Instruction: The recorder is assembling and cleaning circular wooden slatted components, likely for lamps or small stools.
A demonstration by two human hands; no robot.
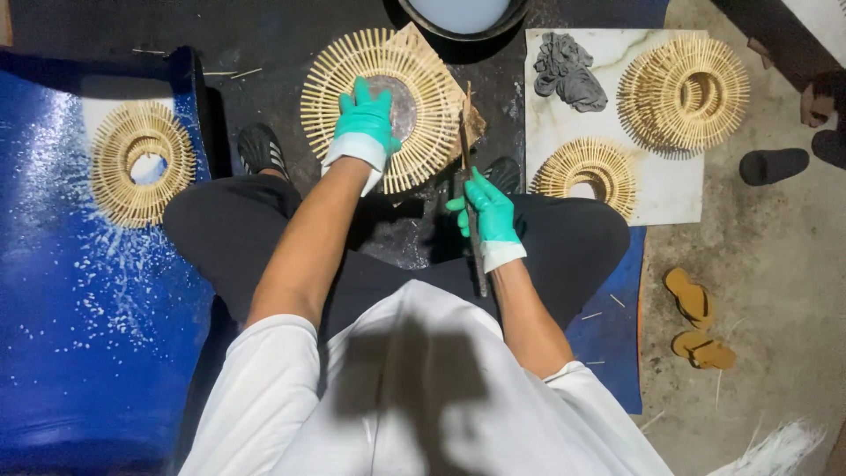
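**Head view: gloved hands working on a sunburst ring of sticks**

The head camera is looking straight down at a seated person in a white shirt and dark trousers. The left hand (366,123), in a green glove, is lying flat on the sunburst ring (388,107), fingers spread and pressing down near its round centre; it is gripping nothing, only holding the piece still. That ring, made of pale sticks fanning outward, is resting on a brown board (471,123) on the dark floor just ahead of the knees.

The right hand (487,216), also gloved in green, is closing its fingers around a long thin blade-like tool (470,189). The tool is running upward from the hand, and its far end is lying along the ring's right edge; whether it is touching the sticks I cannot tell.

A second ring (141,161) is lying on the blue sheet (97,353) to the left. On the marble slab (661,189) to the right, a stack of rings (686,92) is sitting near a crumpled grey cloth (568,72), with a half-hidden ring (589,169) below them. A dark basin (463,22) is standing at the top edge, and a pair of yellow sandals (696,322) is lying on the concrete at the right.
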